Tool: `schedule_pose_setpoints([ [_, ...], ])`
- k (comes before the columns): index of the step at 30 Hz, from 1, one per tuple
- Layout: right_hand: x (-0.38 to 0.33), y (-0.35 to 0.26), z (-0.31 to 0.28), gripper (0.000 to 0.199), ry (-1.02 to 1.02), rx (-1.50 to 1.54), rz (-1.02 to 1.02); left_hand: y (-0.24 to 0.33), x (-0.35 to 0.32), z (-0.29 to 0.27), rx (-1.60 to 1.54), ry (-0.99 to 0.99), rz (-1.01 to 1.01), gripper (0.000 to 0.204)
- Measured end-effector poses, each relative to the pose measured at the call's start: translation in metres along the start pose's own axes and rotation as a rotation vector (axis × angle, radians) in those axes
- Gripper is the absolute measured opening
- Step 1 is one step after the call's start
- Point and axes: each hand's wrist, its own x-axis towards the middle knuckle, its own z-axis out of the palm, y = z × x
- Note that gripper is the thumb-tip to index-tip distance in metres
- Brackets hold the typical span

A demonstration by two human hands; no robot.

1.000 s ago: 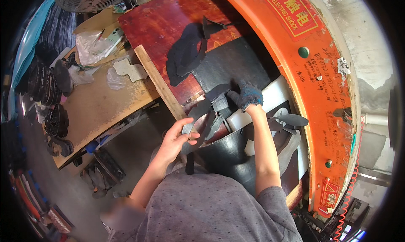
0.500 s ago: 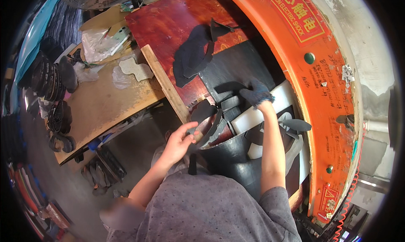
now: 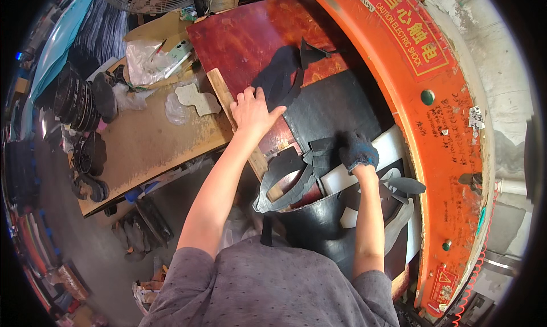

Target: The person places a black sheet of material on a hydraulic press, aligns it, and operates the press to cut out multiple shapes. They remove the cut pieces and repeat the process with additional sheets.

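Note:
My bare left hand (image 3: 255,115) reaches over the red board (image 3: 228,33), fingers spread, nothing in its grasp. Its fingertips are at the near edge of a pile of flat black cut pieces (image 3: 276,76); whether they touch is unclear. My right hand (image 3: 359,151), in a dark knitted glove, is low over the black sheet (image 3: 336,102), beside a white block (image 3: 389,146). Its fingers blend into the black sheet, so their grip is hidden. Between the hands, near me, lie curved dark offcut strips (image 3: 279,170) with openings in them.
An orange machine beam (image 3: 393,93) arches along the right. A wooden strip (image 3: 221,90) borders the red board. On the left, a worn brown table (image 3: 148,133) carries plastic bags, a pale cut-out piece (image 3: 196,99) and dark stacked pieces (image 3: 74,99). Dark scraps (image 3: 399,190) lie by my right forearm.
My left hand has gone from the near strips forward to the black pile, its fingers spreading. My right hand has shifted slightly and turned more downward. The whole view has shifted a little.

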Motion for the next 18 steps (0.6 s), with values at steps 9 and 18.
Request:
schedule_pose_setpoints([
  [9,-0.009,0.013,0.002,0.042,0.173,0.416,-0.001,0.006,0.002,0.016,-0.449,0.191,0.164,0.037],
  [18,0.012,-0.013,0.006,0.027,0.13,0.912,0.029,-0.009,-0.053,-0.028,-1.514,-0.476,-0.227,0.028],
])
